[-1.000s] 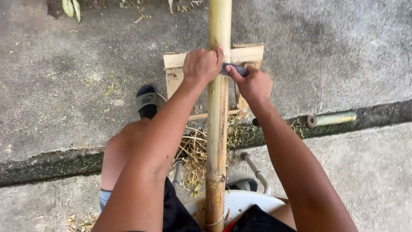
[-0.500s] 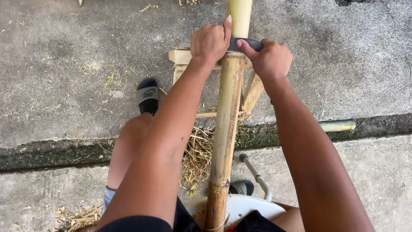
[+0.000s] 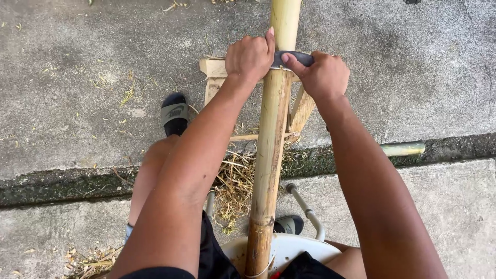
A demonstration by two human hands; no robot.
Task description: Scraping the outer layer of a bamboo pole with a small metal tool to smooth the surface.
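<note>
Head view: long yellow-green bamboo pole (image 3: 268,170) runs lengthwise between person's knees, far end resting on pale wooden trestle (image 3: 213,70). Dark curved metal blade (image 3: 292,57) lies across pole. Left hand (image 3: 250,58) clenched on blade's left end; right hand (image 3: 323,75) clenched on right end. Dry shavings (image 3: 235,183) below; black sandal (image 3: 174,113) on concrete.

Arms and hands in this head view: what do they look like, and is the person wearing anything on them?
Both arms are bare from the shoulder area down, with no sleeves showing. The left hand and right hand wear no gloves, rings, watch or wristband that can be seen. One long fingernail shows on the left hand. Dark shorts and dark slide sandals are the only clothing in view.
</note>
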